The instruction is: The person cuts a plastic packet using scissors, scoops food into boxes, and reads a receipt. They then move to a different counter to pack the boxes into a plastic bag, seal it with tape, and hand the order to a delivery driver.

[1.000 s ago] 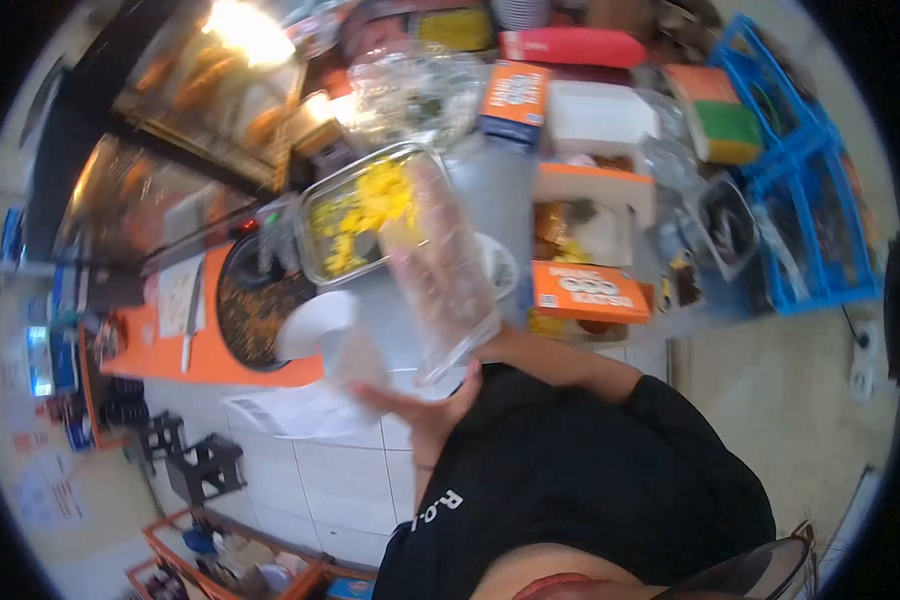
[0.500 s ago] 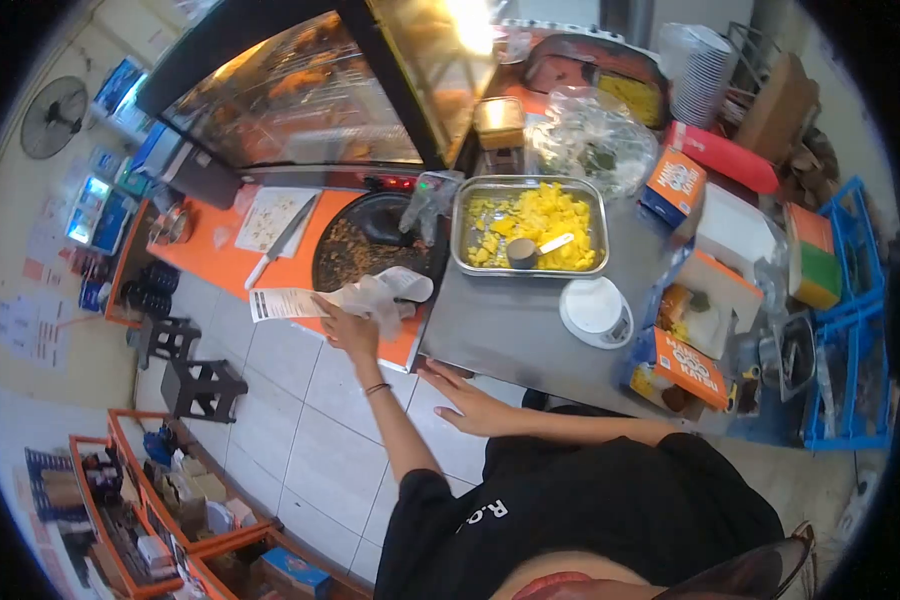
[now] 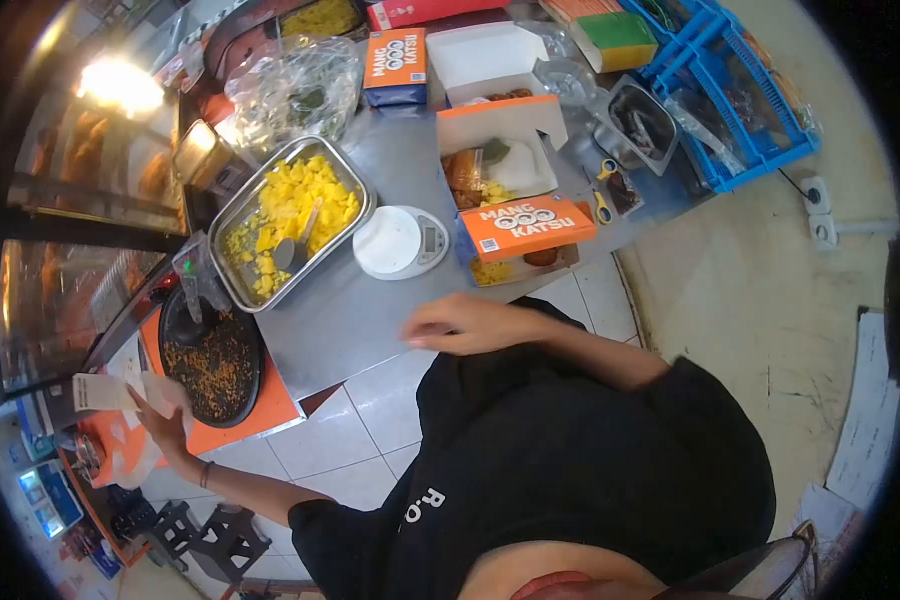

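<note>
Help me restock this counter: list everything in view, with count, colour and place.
Printed paper: 1, white, at left hand
Thin plastic: count unclear, clear, beside left hand
Round dish: 1, black, orange counter
Metal tray: 1, silver, steel table
Scoop: 1, grey, in tray
Kitchen scale: 1, white, right of tray
Food boxes: several, orange and white, upper middle
Scissors: 1, yellow-handled, right of boxes
Metal container: 1, silver, above scissors
Plastic bag: 1, clear, above tray
Crates: 2, blue, upper right
Display case: 1, black-framed, left
Stools: 2, dark grey, tiled floor
Left hand: 1, at paper
Right hand: 1, near table edge
</note>
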{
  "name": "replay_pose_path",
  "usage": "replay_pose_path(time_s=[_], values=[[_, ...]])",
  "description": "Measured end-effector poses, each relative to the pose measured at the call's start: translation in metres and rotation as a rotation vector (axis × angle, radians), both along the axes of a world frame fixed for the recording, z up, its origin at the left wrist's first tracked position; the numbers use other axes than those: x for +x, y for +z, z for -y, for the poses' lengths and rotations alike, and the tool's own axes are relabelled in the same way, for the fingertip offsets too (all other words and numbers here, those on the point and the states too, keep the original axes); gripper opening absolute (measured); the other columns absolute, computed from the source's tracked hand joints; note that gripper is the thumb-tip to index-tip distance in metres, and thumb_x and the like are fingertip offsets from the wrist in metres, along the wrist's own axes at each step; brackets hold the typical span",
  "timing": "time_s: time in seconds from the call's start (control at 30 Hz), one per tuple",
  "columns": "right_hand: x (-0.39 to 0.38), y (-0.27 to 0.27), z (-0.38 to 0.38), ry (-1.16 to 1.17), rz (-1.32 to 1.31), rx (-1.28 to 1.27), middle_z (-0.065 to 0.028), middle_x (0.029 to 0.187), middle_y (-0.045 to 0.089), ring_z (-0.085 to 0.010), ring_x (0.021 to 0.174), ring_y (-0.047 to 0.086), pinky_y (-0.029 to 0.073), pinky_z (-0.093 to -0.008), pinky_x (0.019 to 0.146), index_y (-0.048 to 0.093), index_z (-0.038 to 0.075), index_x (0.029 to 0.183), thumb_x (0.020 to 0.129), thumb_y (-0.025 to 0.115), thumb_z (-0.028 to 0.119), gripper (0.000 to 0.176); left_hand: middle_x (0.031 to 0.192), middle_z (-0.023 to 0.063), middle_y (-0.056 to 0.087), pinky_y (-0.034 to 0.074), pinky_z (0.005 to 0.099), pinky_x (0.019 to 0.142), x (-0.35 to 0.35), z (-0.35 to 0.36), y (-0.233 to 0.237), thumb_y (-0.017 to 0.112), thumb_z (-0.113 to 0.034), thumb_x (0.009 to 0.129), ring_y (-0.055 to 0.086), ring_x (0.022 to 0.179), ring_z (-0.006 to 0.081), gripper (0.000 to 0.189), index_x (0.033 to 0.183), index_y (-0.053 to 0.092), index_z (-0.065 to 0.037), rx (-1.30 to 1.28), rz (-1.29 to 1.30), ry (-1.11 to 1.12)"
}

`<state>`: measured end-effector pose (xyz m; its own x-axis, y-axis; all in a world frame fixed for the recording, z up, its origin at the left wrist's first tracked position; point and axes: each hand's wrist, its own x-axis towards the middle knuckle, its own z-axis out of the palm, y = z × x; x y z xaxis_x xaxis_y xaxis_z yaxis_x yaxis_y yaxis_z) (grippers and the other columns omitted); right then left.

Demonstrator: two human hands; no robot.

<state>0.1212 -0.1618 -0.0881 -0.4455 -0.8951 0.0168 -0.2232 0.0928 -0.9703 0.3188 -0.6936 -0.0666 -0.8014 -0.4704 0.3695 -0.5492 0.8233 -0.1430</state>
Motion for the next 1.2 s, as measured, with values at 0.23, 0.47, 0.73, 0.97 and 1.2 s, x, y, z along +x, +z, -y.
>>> replay_pose_path(time_s=[0.23, 0.47, 0.73, 0.97, 1.2], values=[[-0.041, -0.008, -0.241, -0.433, -0.085, 0.755, -0.0088, 0.073, 0.065, -0.0191, 0.066, 0.061, 0.048, -0.0336, 0.061, 0.061, -0.002, 0.090, 0.090, 0.062, 0.031, 0.033, 0.114, 0.0137, 0.064, 0.050, 0.0417, 0.084, -0.034, -0.161, 0.125, 0.061, -0.029, 0.092, 0.062, 0.100, 0.0297, 0.035, 0.117, 0.061, -0.005, -0.430, -0.985, 0.240], [-0.141, -0.063, -0.236, -0.933, 0.061, 0.210, -0.0129, 0.083, 0.065, -0.0185, 0.075, 0.064, 0.051, -0.0336, 0.066, 0.061, -0.002, 0.093, 0.086, 0.066, 0.033, 0.036, 0.117, 0.0180, 0.062, 0.043, 0.0374, 0.097, -0.132, -0.399, -0.018, 0.073, -0.028, 0.081, 0.058, 0.112, 0.0296, 0.051, 0.120, 0.058, 0.000, 0.977, 0.130, -0.437], [-0.205, -0.125, -0.183, -0.642, -0.292, 0.451, -0.0245, 0.091, 0.062, -0.0398, 0.086, 0.060, 0.047, -0.0426, 0.081, 0.057, -0.006, 0.092, 0.083, 0.064, 0.042, 0.049, 0.108, 0.0251, 0.063, 0.046, 0.0408, 0.086, -0.192, -0.485, -0.121, 0.063, -0.022, 0.085, 0.060, 0.105, 0.0364, 0.037, 0.110, 0.060, 0.005, 1.319, -0.069, -0.081], [-0.183, -0.070, -0.231, -0.580, -0.091, 0.375, -0.0239, 0.097, 0.057, -0.0407, 0.095, 0.056, 0.045, -0.0451, 0.084, 0.057, -0.006, 0.092, 0.084, 0.064, 0.028, 0.035, 0.091, 0.0246, 0.066, 0.049, 0.0410, 0.071, -0.175, -0.508, -0.119, 0.058, -0.018, 0.086, 0.065, 0.087, 0.0398, 0.027, 0.097, 0.061, 0.006, 1.129, -0.219, -0.040], [-0.146, -0.106, -0.244, -0.412, -0.603, 0.496, -0.0177, 0.099, 0.052, -0.0380, 0.099, 0.049, 0.039, -0.0471, 0.091, 0.057, -0.001, 0.094, 0.075, 0.070, 0.015, 0.028, 0.110, 0.0099, 0.059, 0.050, 0.0337, 0.076, -0.086, -0.490, -0.191, 0.048, -0.044, 0.097, 0.060, 0.089, 0.0186, 0.055, 0.126, 0.048, 0.002, 1.236, -0.580, -0.222]])
